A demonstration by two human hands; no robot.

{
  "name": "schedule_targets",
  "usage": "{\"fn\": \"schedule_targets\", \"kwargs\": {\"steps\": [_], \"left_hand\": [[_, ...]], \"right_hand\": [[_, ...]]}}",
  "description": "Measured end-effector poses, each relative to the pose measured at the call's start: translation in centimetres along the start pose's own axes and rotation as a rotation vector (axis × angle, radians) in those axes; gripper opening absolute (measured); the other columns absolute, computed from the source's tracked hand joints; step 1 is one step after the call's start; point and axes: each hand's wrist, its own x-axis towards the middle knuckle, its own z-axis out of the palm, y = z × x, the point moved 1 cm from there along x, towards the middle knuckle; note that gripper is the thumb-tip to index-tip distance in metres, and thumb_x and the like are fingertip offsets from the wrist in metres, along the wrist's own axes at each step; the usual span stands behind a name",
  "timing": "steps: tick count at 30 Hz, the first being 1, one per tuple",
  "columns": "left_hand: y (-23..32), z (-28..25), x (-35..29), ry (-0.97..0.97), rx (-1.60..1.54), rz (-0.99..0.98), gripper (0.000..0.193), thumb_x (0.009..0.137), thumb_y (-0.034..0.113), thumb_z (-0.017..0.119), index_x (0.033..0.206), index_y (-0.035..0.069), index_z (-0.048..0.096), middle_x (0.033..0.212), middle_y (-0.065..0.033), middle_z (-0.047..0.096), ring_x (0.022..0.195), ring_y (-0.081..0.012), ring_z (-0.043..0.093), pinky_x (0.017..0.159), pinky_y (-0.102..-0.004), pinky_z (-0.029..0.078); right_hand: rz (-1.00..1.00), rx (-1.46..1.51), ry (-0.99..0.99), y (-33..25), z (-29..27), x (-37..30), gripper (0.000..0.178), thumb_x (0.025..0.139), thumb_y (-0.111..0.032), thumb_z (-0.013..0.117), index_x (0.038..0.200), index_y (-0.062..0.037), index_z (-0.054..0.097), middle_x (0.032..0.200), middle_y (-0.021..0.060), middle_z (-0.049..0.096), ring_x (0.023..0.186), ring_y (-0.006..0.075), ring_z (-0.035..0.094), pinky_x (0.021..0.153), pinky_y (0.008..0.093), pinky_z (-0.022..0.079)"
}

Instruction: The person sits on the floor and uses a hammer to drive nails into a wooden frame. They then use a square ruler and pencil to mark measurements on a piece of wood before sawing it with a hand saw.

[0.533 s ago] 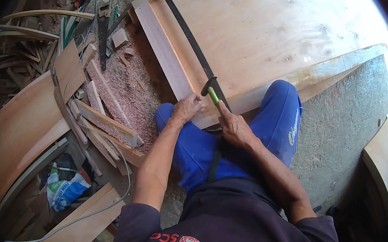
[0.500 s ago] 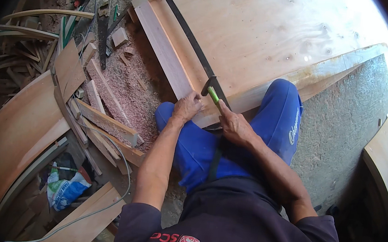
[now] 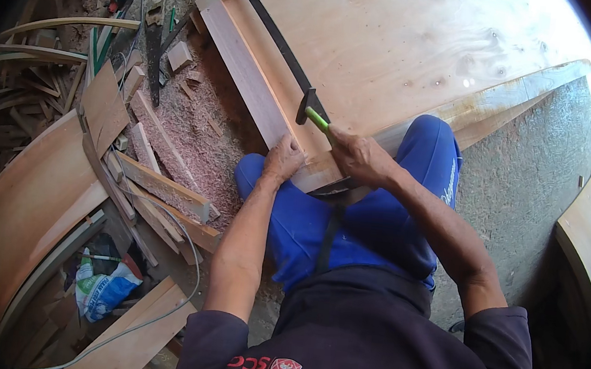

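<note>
My right hand [image 3: 363, 160] is wrapped round the green handle of a hammer [image 3: 318, 120]. The hammer's dark head is over the wooden frame, a little beyond my left hand [image 3: 283, 160]. My left hand has its fingers pinched together at the near end of a pale wooden strip [image 3: 243, 73]; anything between the fingertips is too small to make out. That strip runs along the left edge of a large plywood panel [image 3: 387, 44]. A long black bar clamp [image 3: 278, 37] spans the panel beside it, passing behind the hammer.
My blue-clad knees flank the panel's near corner. Wood shavings [image 3: 201, 133], offcuts [image 3: 164, 186] and a handsaw [image 3: 153, 57] lie on the floor to the left. A grey cable [image 3: 194, 274] loops past a plastic bag [image 3: 103, 294]. Curved panels stand at far left and right.
My right hand and the hammer have moved forward, away from me, and the hammer head has shifted slightly left. My left hand stays at nearly the same place on the strip.
</note>
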Motion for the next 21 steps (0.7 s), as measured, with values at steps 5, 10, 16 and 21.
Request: {"fn": "schedule_targets", "kwargs": {"steps": [5,10,16,21], "left_hand": [[1.1,-0.5,0.2,-0.100,-0.007,-0.073,0.037,0.079,0.029,0.077,0.098,0.007,0.055,0.092,-0.0198,0.070,0.092,-0.0412,0.068,0.081,-0.0482,0.052],[1.1,-0.8,-0.1,-0.060,0.029,-0.076,0.036,0.078,0.029,0.078,0.097,0.007,0.056,0.094,-0.0197,0.070,0.094,-0.0410,0.068,0.081,-0.0483,0.052],[0.9,-0.6,0.0,-0.070,0.006,-0.097,0.035,0.078,0.028,0.077,0.097,0.007,0.057,0.096,-0.0202,0.070,0.095,-0.0413,0.067,0.082,-0.0482,0.052],[1.6,-0.3,-0.2,-0.055,0.018,-0.105,0.032,0.079,0.027,0.077,0.095,0.006,0.058,0.093,-0.0203,0.070,0.093,-0.0412,0.068,0.081,-0.0478,0.052]], "right_hand": [[-0.133,-0.198,-0.247,3.6,2.0,1.5,0.044,0.100,-0.016,0.047,0.141,-0.0009,0.043,0.088,0.0307,0.065,0.087,0.0486,0.065,0.077,0.0546,0.050],[-0.106,-0.012,0.036,1.1,0.7,1.3,0.051,0.098,-0.016,0.047,0.147,-0.0025,0.042,0.083,0.0283,0.064,0.078,0.0421,0.068,0.071,0.0488,0.050],[-0.092,-0.119,-0.214,3.4,1.5,2.1,0.050,0.098,-0.014,0.048,0.147,-0.0054,0.043,0.083,0.0283,0.064,0.078,0.0396,0.068,0.070,0.0492,0.050],[-0.087,-0.125,0.040,4.4,2.2,1.9,0.046,0.099,-0.015,0.047,0.145,-0.0073,0.047,0.080,0.0261,0.063,0.075,0.0359,0.068,0.069,0.0487,0.050]]}}
